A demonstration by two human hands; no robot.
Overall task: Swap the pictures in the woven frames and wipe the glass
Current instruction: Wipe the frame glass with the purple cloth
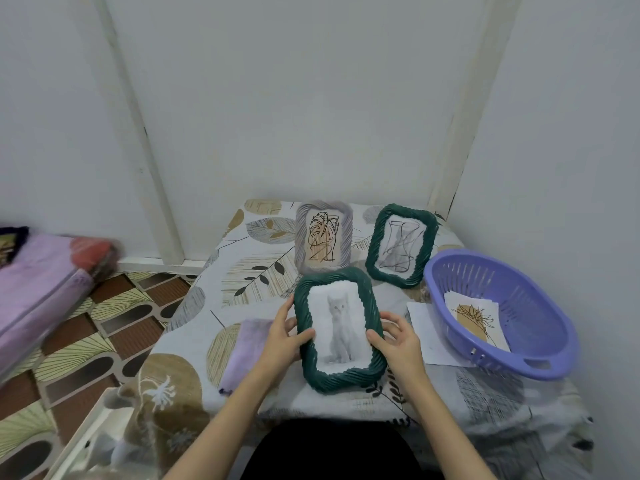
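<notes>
A dark green woven frame with a white cat picture is tilted up just above the table. My left hand grips its left side, thumb on the front. On the frame's right side my right hand holds it the same way. Behind it a grey woven frame with a leaf line drawing lies flat. A second green woven frame with a scribbled grey drawing lies to the right. A lilac cloth lies left of my left hand.
A purple plastic basket at the right holds a loose plant picture. White paper lies under its left rim. The table wears a leaf-print cloth. Walls close in behind and to the right; folded purple bedding sits at left.
</notes>
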